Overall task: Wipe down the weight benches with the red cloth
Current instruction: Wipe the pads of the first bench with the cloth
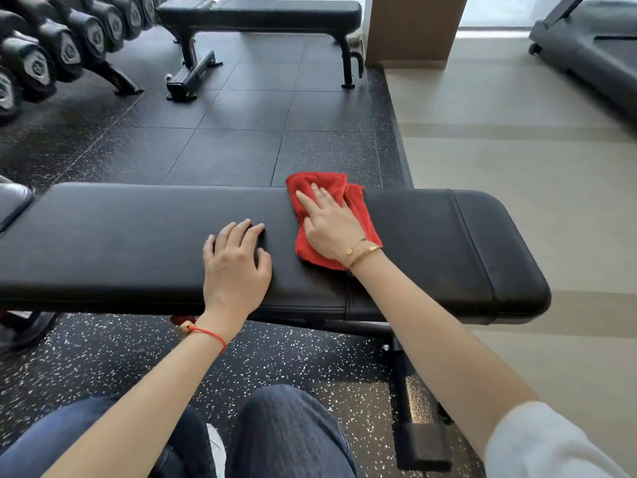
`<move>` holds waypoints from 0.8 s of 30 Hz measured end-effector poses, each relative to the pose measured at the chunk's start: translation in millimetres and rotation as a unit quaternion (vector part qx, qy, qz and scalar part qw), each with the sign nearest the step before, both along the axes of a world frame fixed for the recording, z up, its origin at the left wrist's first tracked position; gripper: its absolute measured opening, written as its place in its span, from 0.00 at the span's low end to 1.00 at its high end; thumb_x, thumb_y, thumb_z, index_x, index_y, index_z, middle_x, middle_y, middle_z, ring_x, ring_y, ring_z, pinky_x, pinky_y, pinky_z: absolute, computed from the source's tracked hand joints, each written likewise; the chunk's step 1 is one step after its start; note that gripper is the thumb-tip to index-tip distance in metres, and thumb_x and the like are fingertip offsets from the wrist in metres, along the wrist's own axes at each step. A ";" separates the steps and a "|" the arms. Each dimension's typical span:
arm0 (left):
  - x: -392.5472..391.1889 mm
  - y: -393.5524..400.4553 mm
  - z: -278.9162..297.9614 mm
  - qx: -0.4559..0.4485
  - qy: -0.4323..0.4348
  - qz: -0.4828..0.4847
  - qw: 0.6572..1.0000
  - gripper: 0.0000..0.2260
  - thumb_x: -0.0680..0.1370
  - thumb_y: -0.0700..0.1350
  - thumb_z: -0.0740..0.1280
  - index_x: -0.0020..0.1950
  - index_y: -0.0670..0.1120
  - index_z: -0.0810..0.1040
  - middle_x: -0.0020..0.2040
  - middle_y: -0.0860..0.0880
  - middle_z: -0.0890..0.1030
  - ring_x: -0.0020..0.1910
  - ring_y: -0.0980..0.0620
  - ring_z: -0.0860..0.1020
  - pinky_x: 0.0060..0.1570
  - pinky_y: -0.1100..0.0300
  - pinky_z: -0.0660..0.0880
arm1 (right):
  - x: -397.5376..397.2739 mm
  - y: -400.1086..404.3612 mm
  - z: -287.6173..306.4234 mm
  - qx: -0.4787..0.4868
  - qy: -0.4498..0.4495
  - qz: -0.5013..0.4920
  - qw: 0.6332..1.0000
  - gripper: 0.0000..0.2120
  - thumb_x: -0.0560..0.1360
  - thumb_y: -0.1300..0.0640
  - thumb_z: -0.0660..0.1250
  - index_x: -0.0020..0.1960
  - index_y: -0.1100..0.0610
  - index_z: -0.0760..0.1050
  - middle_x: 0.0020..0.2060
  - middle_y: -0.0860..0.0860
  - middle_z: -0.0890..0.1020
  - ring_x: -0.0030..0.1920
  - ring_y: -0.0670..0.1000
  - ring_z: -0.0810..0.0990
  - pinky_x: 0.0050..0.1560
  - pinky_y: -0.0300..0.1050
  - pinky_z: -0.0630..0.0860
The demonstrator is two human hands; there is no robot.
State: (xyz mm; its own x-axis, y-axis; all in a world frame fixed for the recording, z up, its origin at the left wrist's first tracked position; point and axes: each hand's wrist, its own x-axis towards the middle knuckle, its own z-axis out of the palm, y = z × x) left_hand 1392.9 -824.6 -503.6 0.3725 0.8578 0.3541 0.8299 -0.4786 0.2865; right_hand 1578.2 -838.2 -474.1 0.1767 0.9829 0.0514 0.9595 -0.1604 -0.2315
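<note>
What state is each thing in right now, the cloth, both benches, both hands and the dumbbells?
Red cloth: crumpled flat on the near bench, under the right hand.
Near bench: pad flat, being wiped.
Right hand: fingers straight, pressing the cloth.
Left hand: fingers relaxed, resting on the bare pad.
Far bench: flat, untouched.
Dumbbells: racked in a row.

A single wide-angle view looks from the person's head, forward and steeply down, close above the near desk (138, 243), which crosses the frame from 9 to 3 o'clock. The person's knees (289, 426) sit at 6 o'clock, a second bench (258, 12) far off at 12 o'clock. Edges bow outward.
</note>
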 end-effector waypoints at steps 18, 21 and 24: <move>-0.7 -3.1 -1.4 0.004 -0.006 -0.008 1.000 0.18 0.79 0.44 0.63 0.69 0.47 0.75 0.71 0.46 0.74 0.72 0.45 0.68 0.74 0.43 0.59 | 82.4 -123.2 -8.8 0.034 -0.056 -0.122 0.990 0.26 0.80 0.57 0.46 0.78 0.53 0.53 0.78 0.54 0.55 0.78 0.52 0.52 0.76 0.51 0.52; 0.1 -3.8 -0.2 -0.004 -0.002 -0.008 1.000 0.18 0.79 0.43 0.62 0.70 0.46 0.74 0.71 0.45 0.73 0.73 0.45 0.67 0.75 0.43 0.58 | 102.6 -101.8 0.6 0.035 0.008 -0.197 0.980 0.26 0.81 0.58 0.51 0.78 0.53 0.55 0.78 0.56 0.55 0.78 0.54 0.52 0.76 0.52 0.50; -1.2 -3.9 0.9 -0.008 -0.006 -0.009 1.000 0.18 0.79 0.43 0.62 0.70 0.46 0.74 0.72 0.45 0.73 0.73 0.45 0.67 0.75 0.43 0.58 | 102.5 -102.0 1.4 0.018 -0.009 -0.183 0.983 0.26 0.81 0.59 0.51 0.78 0.55 0.53 0.78 0.58 0.54 0.78 0.55 0.51 0.76 0.54 0.50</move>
